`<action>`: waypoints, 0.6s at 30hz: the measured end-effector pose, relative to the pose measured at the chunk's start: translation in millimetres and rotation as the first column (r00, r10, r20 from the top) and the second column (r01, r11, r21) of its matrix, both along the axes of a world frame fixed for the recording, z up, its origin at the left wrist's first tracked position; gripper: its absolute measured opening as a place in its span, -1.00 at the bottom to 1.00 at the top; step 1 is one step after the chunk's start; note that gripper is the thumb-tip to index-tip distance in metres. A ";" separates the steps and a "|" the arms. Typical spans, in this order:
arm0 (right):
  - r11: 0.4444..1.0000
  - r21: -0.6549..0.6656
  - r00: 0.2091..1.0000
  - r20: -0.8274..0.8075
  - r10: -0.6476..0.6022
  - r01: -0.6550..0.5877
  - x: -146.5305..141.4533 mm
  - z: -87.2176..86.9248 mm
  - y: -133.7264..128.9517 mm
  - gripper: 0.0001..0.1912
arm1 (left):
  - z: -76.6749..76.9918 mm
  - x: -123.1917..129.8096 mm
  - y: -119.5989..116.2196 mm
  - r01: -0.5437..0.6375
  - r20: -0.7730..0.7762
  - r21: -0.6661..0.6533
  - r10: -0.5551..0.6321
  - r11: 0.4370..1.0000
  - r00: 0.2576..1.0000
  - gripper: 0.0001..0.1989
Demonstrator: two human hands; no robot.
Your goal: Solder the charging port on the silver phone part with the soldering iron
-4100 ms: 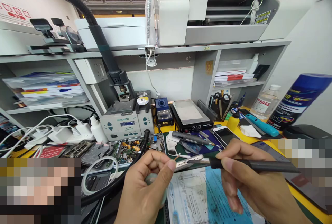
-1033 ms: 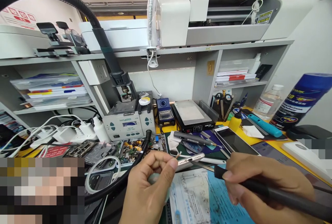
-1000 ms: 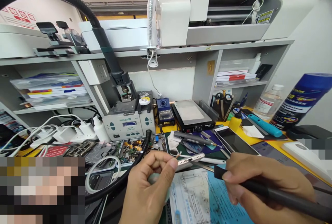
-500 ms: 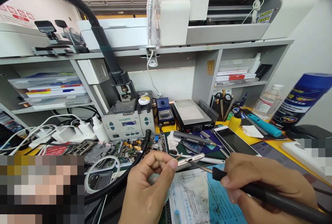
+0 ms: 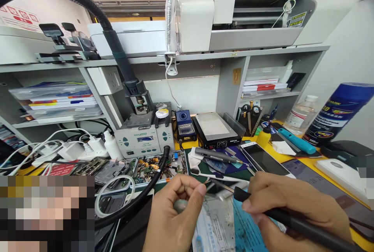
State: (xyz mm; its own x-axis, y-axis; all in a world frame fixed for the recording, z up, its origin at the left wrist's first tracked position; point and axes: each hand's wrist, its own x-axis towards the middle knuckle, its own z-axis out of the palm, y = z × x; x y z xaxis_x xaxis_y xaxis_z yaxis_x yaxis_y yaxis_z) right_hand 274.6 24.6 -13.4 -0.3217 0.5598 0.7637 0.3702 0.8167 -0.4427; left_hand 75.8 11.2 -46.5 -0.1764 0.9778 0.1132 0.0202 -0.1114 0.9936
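Observation:
My left hand point(image 5: 179, 215) is closed, thumb and forefinger pinched on a thin copper-coloured strand point(image 5: 207, 181). A rounded, pale greenish thing point(image 5: 180, 205) shows within its curled fingers. My right hand point(image 5: 295, 201) grips the black handle of a soldering iron point(image 5: 242, 195) like a pen. The iron's slim metal shaft points left, its tip close to the strand's end. Just beyond the tip is a phone point(image 5: 229, 194) with a pale frame and a dark face, partly behind the iron. Whether my left fingers touch the phone, I cannot tell.
A printed blue-and-white packet point(image 5: 216, 224) lies beneath my hands. Behind stand a hot-air station point(image 5: 143, 141), a blue soldering station point(image 5: 186, 125) and a heating plate point(image 5: 216, 127). A black hose point(image 5: 157, 180) crosses at left. A white phone point(image 5: 265, 159) and spray can point(image 5: 340, 113) are at right.
The phone's pale bottom edge with its port, raised before at my left fingertips, has dropped away from them and tilted. My left hand has shifted slightly right; the iron has moved slightly left.

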 end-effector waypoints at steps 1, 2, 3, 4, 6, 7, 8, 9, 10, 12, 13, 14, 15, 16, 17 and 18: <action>1.000 -0.010 1.000 -0.001 -0.004 0.004 3.2 -1.4 -0.5 -0.63 | -1.2 0.7 0.0 -0.014 -0.020 0.005 0.014 1.000 1.000 -0.70; 1.000 -0.021 1.000 -0.008 -0.015 0.014 6.6 -3.2 -0.8 -0.62 | -2.2 0.6 0.1 -0.025 -0.036 0.001 0.025 1.000 0.999 -0.71; 0.999 -0.037 0.999 -0.021 -0.031 0.030 10.0 -5.2 -0.6 -0.61 | -3.1 -0.4 0.2 -0.034 -0.045 -0.007 0.034 0.999 0.998 -0.71; 0.998 -0.049 0.998 -0.046 -0.052 0.049 12.8 -7.4 0.2 -0.61 | -3.9 -2.2 0.4 -0.042 -0.051 -0.014 0.041 0.999 0.998 -0.70; 0.992 -0.093 0.986 -0.134 -0.094 0.082 15.6 -11.9 3.7 -0.62 | -5.3 -6.8 0.9 -0.045 -0.083 -0.012 0.044 0.999 0.996 -0.67; 0.989 -0.106 0.972 -0.200 -0.120 0.100 15.3 -14.1 6.2 -0.64 | -6.0 -9.1 1.3 -0.042 -0.117 0.001 0.042 0.999 0.992 -0.67; 0.980 -0.164 0.951 -0.271 -0.151 0.109 14.1 -16.0 9.0 -0.65 | -6.7 -10.9 1.8 -0.029 -0.162 0.020 0.032 0.999 0.986 -0.67; 0.970 -0.226 0.928 -0.332 -0.169 0.095 12.4 -17.7 12.0 -0.68 | -7.4 -12.1 2.5 -0.020 -0.209 0.045 0.029 0.999 0.978 -0.69; 0.955 -0.283 0.888 -0.413 -0.202 0.085 10.6 -19.0 15.0 -0.71 | -7.9 -12.9 3.3 -0.007 -0.255 0.075 0.026 0.997 0.967 -0.71; 0.933 -0.351 0.855 -0.455 -0.248 0.083 7.7 -20.9 20.9 -0.77 | -8.2 -13.5 5.2 0.024 -0.333 0.136 0.023 0.990 0.943 -0.75; 0.919 -0.389 0.842 -0.471 -0.262 0.067 7.2 -21.6 23.9 -0.80 | -8.0 -13.8 6.3 0.044 -0.363 0.156 0.016 0.987 0.932 -0.76; 0.901 -0.432 0.832 -0.486 -0.267 0.036 7.4 -22.3 26.9 -0.84 | -7.5 -14.4 7.4 0.064 -0.384 0.168 0.005 0.984 0.923 -0.78; 0.882 -0.472 0.824 -0.503 -0.262 -0.008 8.2 -23.0 30.1 -0.87 | -6.9 -15.3 8.4 0.080 -0.395 0.165 -0.009 0.983 0.919 -0.78; 0.861 -0.505 0.812 -0.527 -0.250 -0.063 9.5 -23.5 33.3 -0.89 | -6.4 -16.6 9.1 0.093 -0.397 0.152 -0.025 0.984 0.917 -0.78; 0.834 -0.539 0.801 -0.549 -0.239 -0.121 11.1 -24.0 36.5 -0.92 | -5.9 -18.2 9.4 0.102 -0.393 0.129 -0.043 0.986 0.918 -0.76; 0.803 -0.570 0.791 -0.567 -0.231 -0.175 12.9 -24.2 39.6 -0.93 | -5.7 -20.1 9.0 0.106 -0.387 0.095 -0.061 0.990 0.920 -0.75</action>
